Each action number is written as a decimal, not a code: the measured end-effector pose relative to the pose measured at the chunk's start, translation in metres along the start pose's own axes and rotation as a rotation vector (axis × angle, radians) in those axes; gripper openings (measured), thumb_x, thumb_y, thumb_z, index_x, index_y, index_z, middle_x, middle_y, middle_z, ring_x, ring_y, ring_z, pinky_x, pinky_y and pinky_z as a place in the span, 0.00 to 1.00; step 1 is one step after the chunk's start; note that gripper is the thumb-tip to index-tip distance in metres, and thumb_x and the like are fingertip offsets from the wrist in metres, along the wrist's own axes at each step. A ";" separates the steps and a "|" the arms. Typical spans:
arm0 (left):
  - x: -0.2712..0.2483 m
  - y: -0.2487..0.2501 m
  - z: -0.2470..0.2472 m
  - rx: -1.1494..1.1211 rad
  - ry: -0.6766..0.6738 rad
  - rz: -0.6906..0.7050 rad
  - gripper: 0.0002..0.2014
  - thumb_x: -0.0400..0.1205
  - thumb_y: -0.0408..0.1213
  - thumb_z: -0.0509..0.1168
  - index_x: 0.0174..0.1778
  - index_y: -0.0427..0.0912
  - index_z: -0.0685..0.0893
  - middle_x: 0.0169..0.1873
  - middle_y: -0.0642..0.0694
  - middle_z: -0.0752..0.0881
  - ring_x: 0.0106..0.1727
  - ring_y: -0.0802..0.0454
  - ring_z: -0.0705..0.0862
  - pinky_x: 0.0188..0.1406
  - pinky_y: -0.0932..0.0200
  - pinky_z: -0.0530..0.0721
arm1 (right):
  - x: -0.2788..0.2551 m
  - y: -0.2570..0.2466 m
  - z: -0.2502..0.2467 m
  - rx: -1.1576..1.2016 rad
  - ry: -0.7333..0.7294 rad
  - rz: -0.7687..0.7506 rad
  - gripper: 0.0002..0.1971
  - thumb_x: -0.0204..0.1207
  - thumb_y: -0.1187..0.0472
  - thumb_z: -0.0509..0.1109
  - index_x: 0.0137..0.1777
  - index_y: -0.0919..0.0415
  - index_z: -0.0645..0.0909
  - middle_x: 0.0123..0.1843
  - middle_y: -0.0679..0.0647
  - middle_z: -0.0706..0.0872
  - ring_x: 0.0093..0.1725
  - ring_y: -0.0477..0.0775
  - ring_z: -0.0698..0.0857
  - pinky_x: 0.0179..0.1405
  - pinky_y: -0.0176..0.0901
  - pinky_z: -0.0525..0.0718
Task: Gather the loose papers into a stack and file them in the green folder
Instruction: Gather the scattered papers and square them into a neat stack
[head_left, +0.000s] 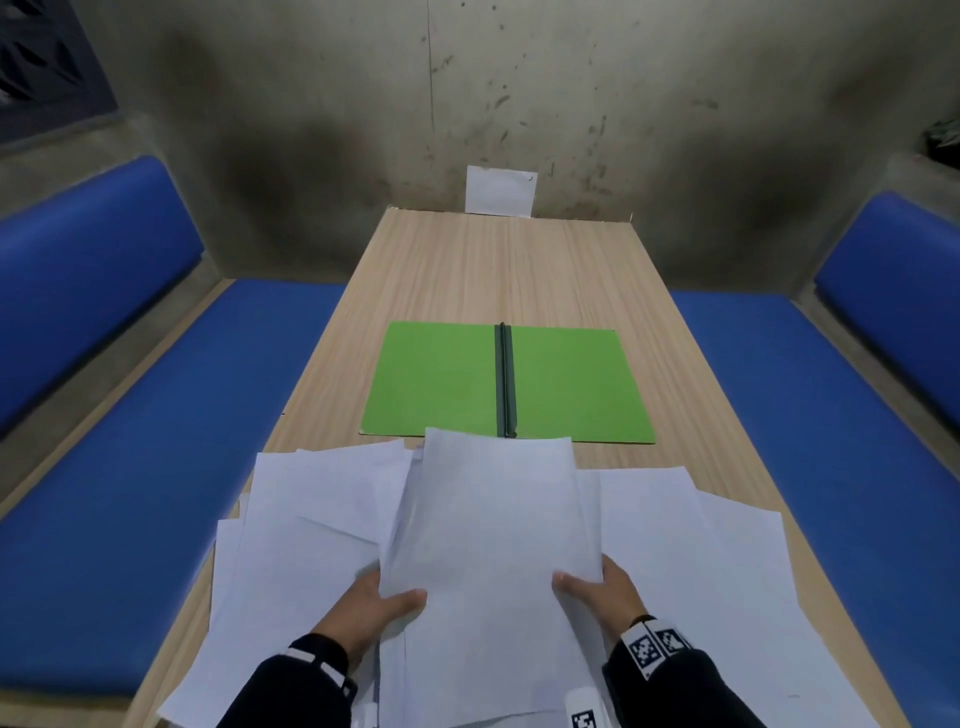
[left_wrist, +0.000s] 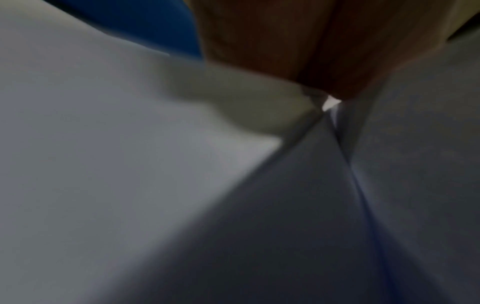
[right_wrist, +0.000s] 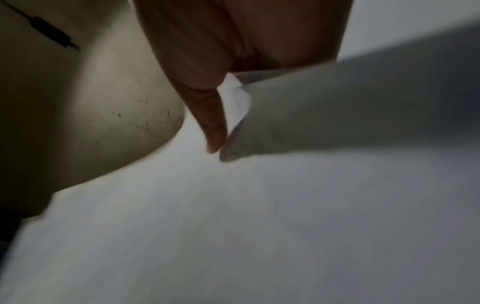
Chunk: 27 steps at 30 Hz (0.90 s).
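Held sheet (head_left: 493, 525) hides both hands' fingers underneath.

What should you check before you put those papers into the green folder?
1. Folder open and flat on the table: ok.
2. Left hand holds the lifted sheets, thumb on top: ok.
3. Right hand holds them too, thumb on top: ok.
4. All papers gathered: not ok; loose papers still lie spread out left and right of the hands.
5. Sheet edges lined up: cannot tell; the wrist views are too blurred.
6. Folder pages bare, nothing in the way: ok, though the lifted sheets hide a bit of the near edge.
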<state>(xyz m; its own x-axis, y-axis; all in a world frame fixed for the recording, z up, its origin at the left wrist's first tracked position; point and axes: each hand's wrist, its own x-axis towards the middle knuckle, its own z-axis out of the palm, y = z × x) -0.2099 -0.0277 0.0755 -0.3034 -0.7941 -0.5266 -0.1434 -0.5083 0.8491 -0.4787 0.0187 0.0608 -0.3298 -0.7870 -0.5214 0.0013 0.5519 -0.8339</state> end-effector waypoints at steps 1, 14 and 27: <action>-0.003 0.007 -0.001 0.008 -0.022 0.030 0.43 0.48 0.49 0.82 0.59 0.35 0.82 0.47 0.42 0.92 0.51 0.43 0.89 0.51 0.55 0.86 | 0.000 -0.001 -0.003 0.089 -0.008 -0.013 0.21 0.68 0.69 0.76 0.60 0.67 0.76 0.55 0.62 0.86 0.52 0.60 0.85 0.52 0.48 0.84; -0.045 0.072 0.007 0.077 -0.064 0.334 0.38 0.41 0.52 0.82 0.50 0.47 0.84 0.40 0.55 0.93 0.44 0.64 0.89 0.43 0.71 0.85 | -0.058 -0.076 -0.035 0.223 -0.420 -0.373 0.33 0.47 0.58 0.84 0.57 0.59 0.83 0.53 0.54 0.92 0.54 0.52 0.89 0.46 0.36 0.86; 0.013 0.029 -0.029 0.775 0.034 0.135 0.24 0.73 0.40 0.72 0.65 0.53 0.76 0.61 0.50 0.80 0.64 0.51 0.77 0.62 0.63 0.74 | -0.033 -0.058 -0.034 -0.031 0.180 -0.411 0.11 0.76 0.67 0.68 0.32 0.59 0.78 0.31 0.53 0.82 0.39 0.52 0.77 0.26 0.24 0.75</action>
<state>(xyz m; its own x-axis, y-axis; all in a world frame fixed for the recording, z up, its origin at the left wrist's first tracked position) -0.1907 -0.0620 0.0921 -0.3378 -0.8484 -0.4075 -0.7275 -0.0394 0.6849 -0.5000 0.0222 0.1323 -0.4559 -0.8837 -0.1058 -0.1916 0.2135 -0.9580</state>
